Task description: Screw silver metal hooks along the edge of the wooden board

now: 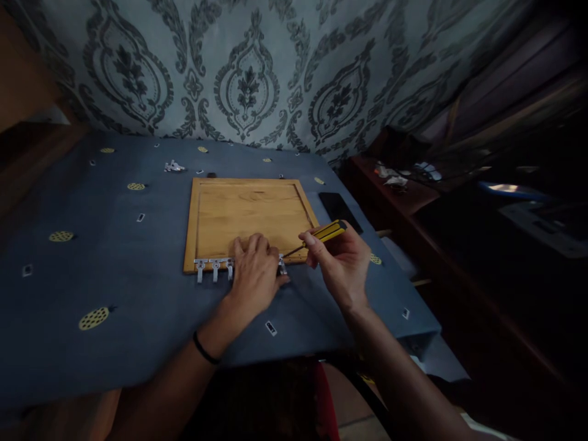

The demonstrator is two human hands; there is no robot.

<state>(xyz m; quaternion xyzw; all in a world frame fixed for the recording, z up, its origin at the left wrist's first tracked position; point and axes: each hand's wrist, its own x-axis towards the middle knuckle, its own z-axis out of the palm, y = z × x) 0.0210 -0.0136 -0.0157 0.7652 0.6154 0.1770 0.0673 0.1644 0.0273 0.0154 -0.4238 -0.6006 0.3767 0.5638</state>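
Note:
A wooden panel with a raised frame lies flat on the cloth-covered table. Several metal hinges sit in a row along its near edge, their arms sticking out towards me. My left hand rests over this edge, fingers on the wood, with thumb and forefinger about the rightmost hinge; it partly hides the row. In my right hand is a screwdriver with a yellow and black handle, gripped by the fingers and slanting down left. Its tip meets the rightmost hinge.
A loose metal hinge lies on the blue tablecloth behind the panel. A black phone lies right of the panel. A patterned curtain hangs behind the table. Small items clutter a dark red surface at the right.

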